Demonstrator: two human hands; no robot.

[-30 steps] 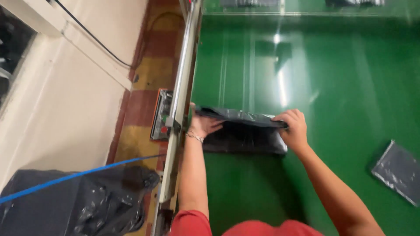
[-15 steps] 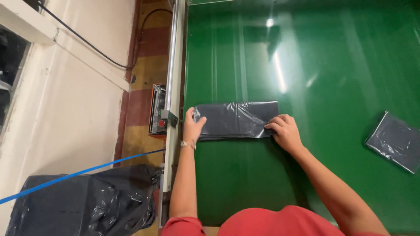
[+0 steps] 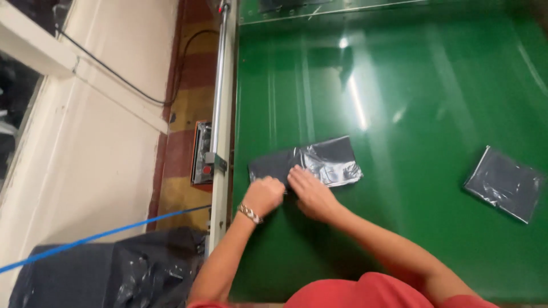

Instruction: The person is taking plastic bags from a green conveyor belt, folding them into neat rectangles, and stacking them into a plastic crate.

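— What is at the centre of the frame?

— A dark plastic-wrapped packet [image 3: 311, 163] lying flat on the green bench [image 3: 399, 102], near its left edge, beside the metal side rail [image 3: 220, 142].

— And the hands?

— Both rest on the packet's near edge, almost touching each other. The left hand [image 3: 264, 195], a beaded bracelet [image 3: 249, 213] at its wrist, has its fingers curled closed into a loose fist against the wrap; whether it pinches the film cannot be told. The right hand [image 3: 311, 193] lies flatter, fingers [image 3: 295, 175] extended and pressing down on the packet.

— Anything else on the bench?

— A second dark packet [image 3: 503, 183], well apart, far right. Off the bench, a control box with a red button [image 3: 202, 153] hangs by the rail, and black bags [image 3: 114, 274] sit on the floor under a blue cord [image 3: 103, 235].
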